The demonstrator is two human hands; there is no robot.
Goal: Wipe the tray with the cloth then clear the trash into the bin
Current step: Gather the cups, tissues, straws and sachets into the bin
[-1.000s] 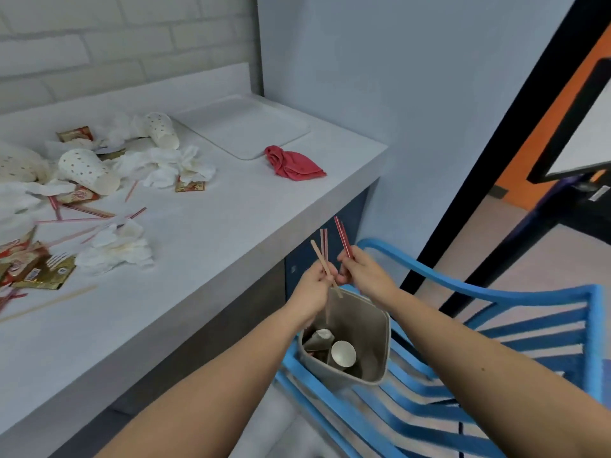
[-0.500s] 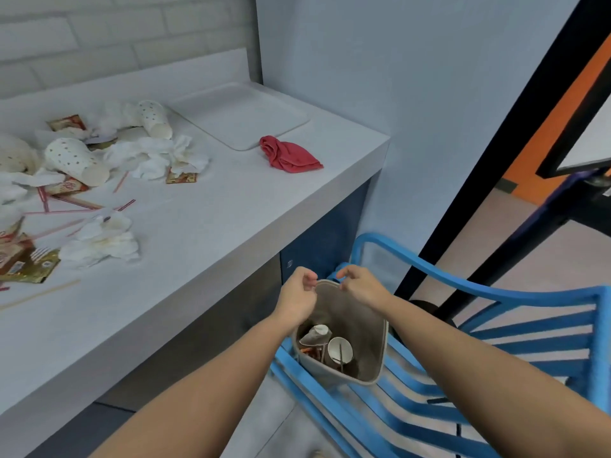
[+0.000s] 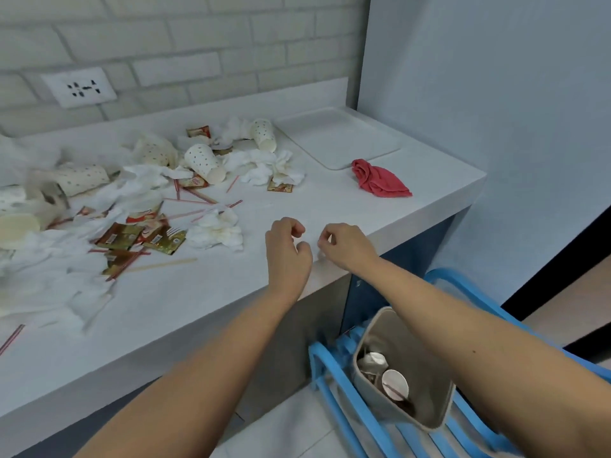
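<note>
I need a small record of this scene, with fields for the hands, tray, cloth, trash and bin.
left hand: empty, loosely curled, above the counter
right hand: empty, loosely curled, near the counter edge
tray: bare, far corner of counter
cloth: red, crumpled, beside the tray
trash: cups, tissues, sachets, straws on counter
bin: on blue chair, partly filled

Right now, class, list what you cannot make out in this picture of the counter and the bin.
1. Bin contents: head view; the right forearm crosses over part of it, and the bottom is in shadow.
2. Cups at the left: head view; cut off by the edge and blurred.
3. Print on the packets: head view; too small to read.
</note>
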